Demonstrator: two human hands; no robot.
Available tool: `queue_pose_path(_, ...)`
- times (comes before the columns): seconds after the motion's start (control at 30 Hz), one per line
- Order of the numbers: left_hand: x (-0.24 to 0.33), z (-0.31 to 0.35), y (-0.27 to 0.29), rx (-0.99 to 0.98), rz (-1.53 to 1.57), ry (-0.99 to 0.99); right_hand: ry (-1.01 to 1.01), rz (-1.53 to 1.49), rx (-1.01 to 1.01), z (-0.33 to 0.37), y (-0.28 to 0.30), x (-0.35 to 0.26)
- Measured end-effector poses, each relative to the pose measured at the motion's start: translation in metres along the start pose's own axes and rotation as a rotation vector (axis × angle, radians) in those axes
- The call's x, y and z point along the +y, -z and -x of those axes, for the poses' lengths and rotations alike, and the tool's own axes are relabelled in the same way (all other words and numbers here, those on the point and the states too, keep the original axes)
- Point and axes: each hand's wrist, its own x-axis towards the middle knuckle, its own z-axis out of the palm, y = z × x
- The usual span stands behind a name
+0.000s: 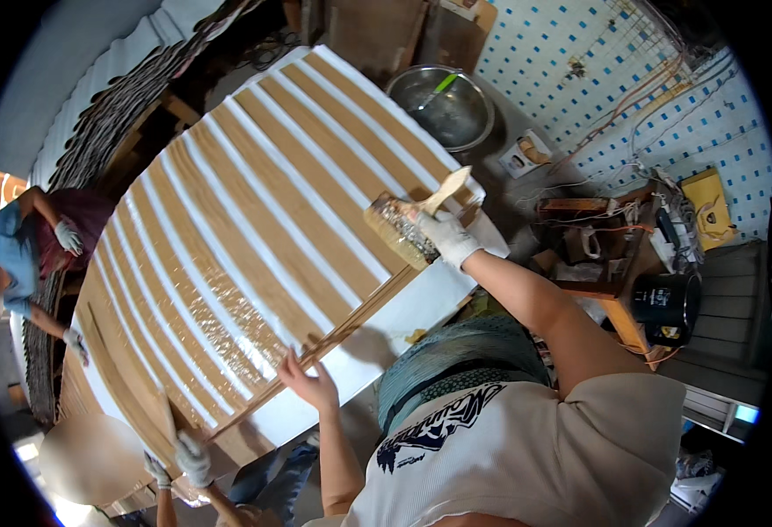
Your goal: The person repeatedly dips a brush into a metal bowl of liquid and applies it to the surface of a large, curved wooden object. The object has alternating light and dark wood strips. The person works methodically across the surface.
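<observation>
Wood strips (271, 187) lie side by side with white gaps on a large white-covered table. Over their right-hand ends, my gloved right hand (443, 234) is closed on a wide brush (387, 230), its pale wooden handle pointing up and right. The bristles rest on or just above the strips; I cannot tell which. My left hand (312, 383), bare, is at the near ends of the strips with its fingers stretched out, and it holds nothing. Wet, shiny patches show on the strips left of it.
A metal basin (465, 132) with a green-handled tool stands beyond the table. A cluttered wooden stand (610, 294) and a black pot (667, 303) are on the right. One gloved person (17, 255) stands at the left; another's gloved hands (192, 458) hold strips at lower left.
</observation>
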Motion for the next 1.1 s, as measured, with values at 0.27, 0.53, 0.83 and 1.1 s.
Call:
queue_pose_path(0.27, 0.108, -0.033, -0.145, -0.279, -0.107, -0.029, -0.212, -0.215, 0.441, -0.138, 0.185, 0.039)
queue_pose_path(0.53, 0.14, -0.045, -0.191, -0.573, -0.69, 0.082, 0.002, 0.629, 0.31, -0.341, 0.223, 0.031)
queue_pose_path(0.83, 0.141, -0.073, -0.181, -0.821, -0.59, 0.197, 0.149, 0.743, 0.04, -0.452, 0.183, 0.103)
queue_pose_path(1.1, 0.158, -0.073, -0.186, -0.806, -0.549, 0.284, 0.008, 0.134, -0.044, -0.47, 0.209, 0.093)
